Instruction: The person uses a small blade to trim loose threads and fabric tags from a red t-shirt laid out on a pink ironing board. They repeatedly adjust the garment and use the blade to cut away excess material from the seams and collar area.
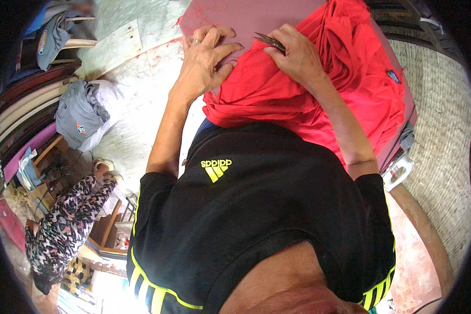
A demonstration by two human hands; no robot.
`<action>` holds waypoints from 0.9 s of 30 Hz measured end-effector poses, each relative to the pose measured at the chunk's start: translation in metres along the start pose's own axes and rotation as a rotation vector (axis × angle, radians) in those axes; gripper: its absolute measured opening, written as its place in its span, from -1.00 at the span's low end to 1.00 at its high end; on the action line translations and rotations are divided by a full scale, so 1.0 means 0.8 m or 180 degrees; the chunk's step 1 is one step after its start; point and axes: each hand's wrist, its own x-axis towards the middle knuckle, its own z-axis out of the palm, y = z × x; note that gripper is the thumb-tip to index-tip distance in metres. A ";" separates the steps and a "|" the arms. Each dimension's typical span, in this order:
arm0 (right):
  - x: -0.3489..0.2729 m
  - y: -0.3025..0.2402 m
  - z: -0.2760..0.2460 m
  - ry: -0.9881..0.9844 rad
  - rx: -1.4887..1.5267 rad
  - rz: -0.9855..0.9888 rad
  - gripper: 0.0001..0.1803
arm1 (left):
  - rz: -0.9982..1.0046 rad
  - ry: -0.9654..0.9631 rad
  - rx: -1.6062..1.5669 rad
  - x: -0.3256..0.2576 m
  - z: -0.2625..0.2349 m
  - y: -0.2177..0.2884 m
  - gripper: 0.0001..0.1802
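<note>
Red fabric [319, 89] lies heaped over the near right part of a pink-topped work table [246, 15], spilling over the table's near edge against the person's black shirt [261, 209]. The table's far left part is bare pink, with a few red thread scraps near its left corner.

Left hand [204, 60], a ring on one finger, is spread open and pressed flat at the left edge of the cloth, fingertips on the pink top and the palm pinning the fabric; it grips nothing.

Right hand [295, 55] is curled closed around small metal thread snips [269, 41], resting on top of the red heap just beside the left hand's fingertips. The snips' long axis runs roughly left to right, slightly slanted, with the pointed tips aimed left toward the left hand, over the cloth's edge.
</note>
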 end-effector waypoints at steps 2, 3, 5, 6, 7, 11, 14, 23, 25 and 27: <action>0.000 0.001 0.002 0.0076 0.0096 -0.0045 -0.61 | 0.0194 0.0216 -0.0086 -0.001 0.006 -0.004 -0.81; 0.000 0.001 0.000 0.0256 0.0298 -0.0143 -0.63 | 0.0255 0.0335 -0.0205 -0.001 0.016 -0.008 -0.82; -0.003 -0.009 -0.005 0.0596 0.0707 -0.0338 -0.66 | 0.0372 0.0572 -0.0448 0.001 0.035 -0.017 -0.85; -0.005 -0.018 -0.006 0.0466 0.0810 -0.0273 -0.67 | 0.0348 0.0609 -0.0541 0.001 0.032 -0.021 -0.86; -0.006 -0.029 -0.009 0.0334 0.0913 -0.0211 -0.69 | 0.0321 0.0649 -0.0633 0.000 0.028 -0.025 -0.86; -0.007 -0.033 -0.008 -0.0155 0.0682 -0.0338 -0.71 | 0.0151 0.0632 -0.0600 -0.001 0.018 -0.017 -0.89; -0.001 -0.035 -0.003 -0.0325 0.0468 -0.0425 -0.72 | 0.0069 0.0604 -0.0693 -0.002 0.014 -0.012 -0.90; 0.015 -0.049 -0.005 -0.0570 0.0026 -0.0467 -0.75 | 0.0051 0.0719 -0.0531 -0.006 0.018 -0.010 -0.88; 0.018 -0.049 -0.005 -0.0561 0.0012 -0.0525 -0.77 | 0.0056 0.0792 -0.0469 -0.005 0.016 -0.009 -0.87; 0.018 -0.045 -0.007 -0.0511 0.0131 -0.0507 -0.78 | -0.0066 0.0913 -0.0408 -0.006 0.018 -0.017 -0.86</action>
